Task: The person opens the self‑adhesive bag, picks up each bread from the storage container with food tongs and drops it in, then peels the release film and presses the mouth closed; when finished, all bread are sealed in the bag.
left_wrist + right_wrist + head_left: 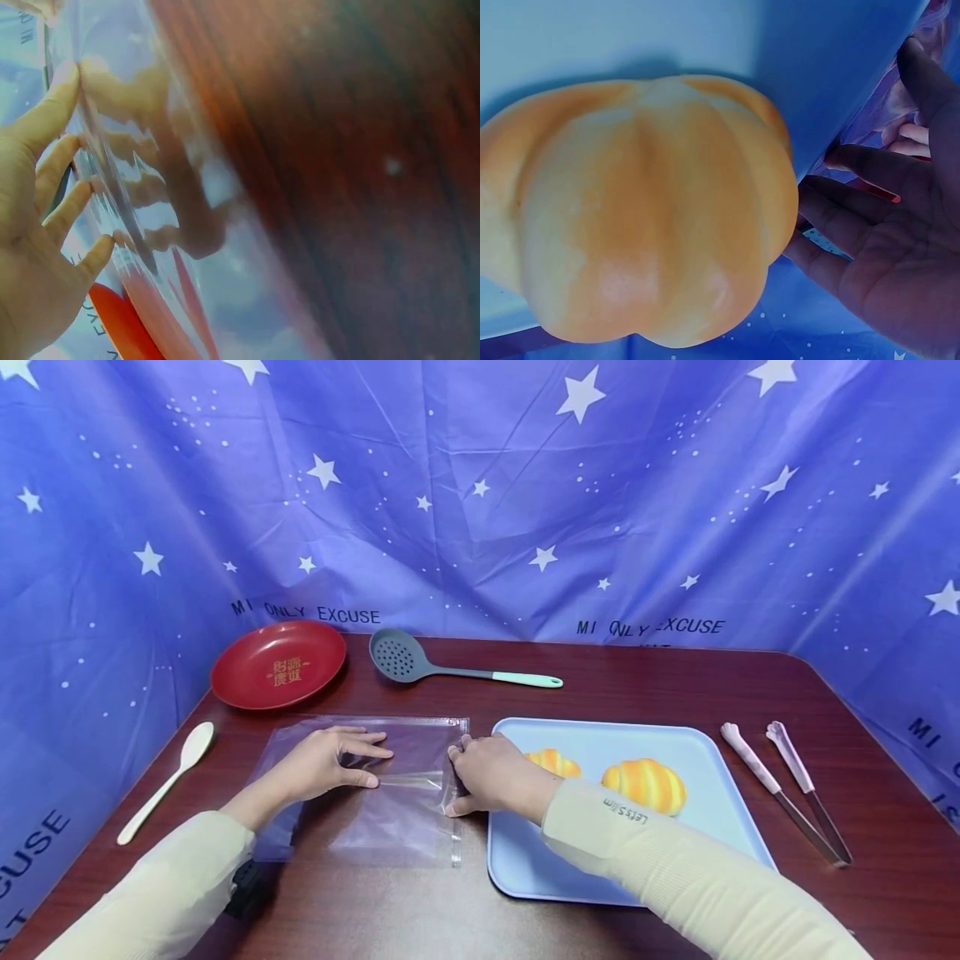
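A clear plastic bag [405, 835] lies flat on the dark wooden table, its seal strip toward the tray. On its upper face rests my left hand [330, 764], fingers spread and fairly straight; the left wrist view shows those fingertips [97, 251] against the shiny film. My right hand [491, 772] touches the bag's right edge, thumb and fingers apart. Just beside that hand is a light-blue tray [525, 868] bearing two croissant-shaped breads, one [645, 785] in plain sight and another [553, 762] partly hidden by my wrist. One bread [660, 217] looms large in the right wrist view.
Behind the bag stand a red plate [243, 681] with gold characters and a grey slotted skimmer [397, 657] with a mint handle. A cream spoon [197, 745] lies at far left. Pink-handled tongs [791, 758] lie right of the tray. A starry curtain [480, 527] surrounds the table.
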A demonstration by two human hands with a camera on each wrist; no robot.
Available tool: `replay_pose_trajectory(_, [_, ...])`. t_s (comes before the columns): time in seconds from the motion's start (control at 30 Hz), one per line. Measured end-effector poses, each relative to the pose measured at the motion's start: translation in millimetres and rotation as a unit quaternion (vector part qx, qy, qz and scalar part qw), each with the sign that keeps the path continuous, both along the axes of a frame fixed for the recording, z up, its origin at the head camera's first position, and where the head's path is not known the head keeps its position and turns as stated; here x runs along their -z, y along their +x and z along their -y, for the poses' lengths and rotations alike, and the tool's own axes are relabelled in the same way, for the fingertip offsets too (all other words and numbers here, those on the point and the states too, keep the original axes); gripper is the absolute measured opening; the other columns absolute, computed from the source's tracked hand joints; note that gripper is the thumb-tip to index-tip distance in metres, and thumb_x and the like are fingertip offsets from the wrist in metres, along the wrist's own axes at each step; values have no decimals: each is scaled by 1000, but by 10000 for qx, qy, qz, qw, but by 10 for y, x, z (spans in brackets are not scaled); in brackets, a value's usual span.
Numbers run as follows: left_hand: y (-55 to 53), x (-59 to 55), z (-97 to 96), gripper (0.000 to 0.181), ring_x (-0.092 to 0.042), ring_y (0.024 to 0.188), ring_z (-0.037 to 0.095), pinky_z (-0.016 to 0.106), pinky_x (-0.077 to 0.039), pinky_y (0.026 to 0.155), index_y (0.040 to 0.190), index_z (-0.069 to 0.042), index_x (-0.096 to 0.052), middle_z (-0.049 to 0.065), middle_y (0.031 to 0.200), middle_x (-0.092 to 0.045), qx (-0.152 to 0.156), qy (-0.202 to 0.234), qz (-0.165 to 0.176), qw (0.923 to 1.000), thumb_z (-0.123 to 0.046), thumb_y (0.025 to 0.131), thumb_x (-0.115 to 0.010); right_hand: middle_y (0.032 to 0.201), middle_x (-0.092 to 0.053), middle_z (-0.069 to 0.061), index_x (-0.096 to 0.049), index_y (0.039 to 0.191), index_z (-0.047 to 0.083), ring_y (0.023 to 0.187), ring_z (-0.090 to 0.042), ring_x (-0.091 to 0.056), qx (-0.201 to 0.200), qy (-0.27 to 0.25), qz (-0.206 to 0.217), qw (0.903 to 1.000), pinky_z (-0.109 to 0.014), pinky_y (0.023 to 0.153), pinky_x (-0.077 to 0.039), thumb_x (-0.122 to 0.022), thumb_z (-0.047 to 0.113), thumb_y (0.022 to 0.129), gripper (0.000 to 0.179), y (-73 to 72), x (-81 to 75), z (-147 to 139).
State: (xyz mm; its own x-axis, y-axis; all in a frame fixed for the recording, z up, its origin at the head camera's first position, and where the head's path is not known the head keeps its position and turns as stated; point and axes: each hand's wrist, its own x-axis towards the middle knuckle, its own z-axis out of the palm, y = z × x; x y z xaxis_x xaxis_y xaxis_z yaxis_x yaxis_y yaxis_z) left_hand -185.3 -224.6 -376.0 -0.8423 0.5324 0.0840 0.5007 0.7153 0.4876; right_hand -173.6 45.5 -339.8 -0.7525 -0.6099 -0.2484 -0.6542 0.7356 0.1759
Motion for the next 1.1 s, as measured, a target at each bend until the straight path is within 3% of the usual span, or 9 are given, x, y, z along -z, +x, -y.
replay_pose_trajectory(0.2, [-1,-13,15,50,-58,126,38,60,-40,107,125,-15,-75,12,130,-68,-310,24,-189,9993,-30,79,-88,142,-59,-15,-56,145,6,126,-28,-60,55,-5,97,9999,-41,102,-49,-71,65,86,85,-8,-1,8])
replay_pose_trajectory(0.37, [21,-8,15,44,-56,127,42,67,-32,110,120,-17,-77,13,132,-67,-289,-155,-264,9991,-30,79,-88,143,-58,-16,-55,146,6,127,-28,-60,93,-12,118,9999,-41,103,-48,-72,64,85,85,-13,6,6])
replay_pose_trajectory(0.67, [20,17,14,31,-62,121,38,61,-44,102,109,-18,-82,11,125,-71,-323,32,-455,9984,-24,80,-87,139,-61,-15,-56,145,5,122,-28,-63,67,-100,97,9999,-42,101,-50,-73,63,84,85,0,5,1])
replay_pose_trajectory(0.9, [26,17,29,17,-69,108,32,55,-51,94,94,-20,-84,4,110,-77,-382,328,-695,9963,-22,78,-88,137,-62,-14,-56,145,6,119,-27,-64,102,-60,74,9999,-41,99,-51,-73,64,84,85,-4,17,2])
replay_pose_trajectory(1.1, [29,-11,53,15,-71,107,30,52,-54,92,95,-18,-84,3,108,-77,-367,356,-637,9967,-22,81,-87,136,-63,-14,-57,145,6,118,-27,-64,95,-59,50,9999,-40,98,-51,-73,64,84,85,-6,21,3])
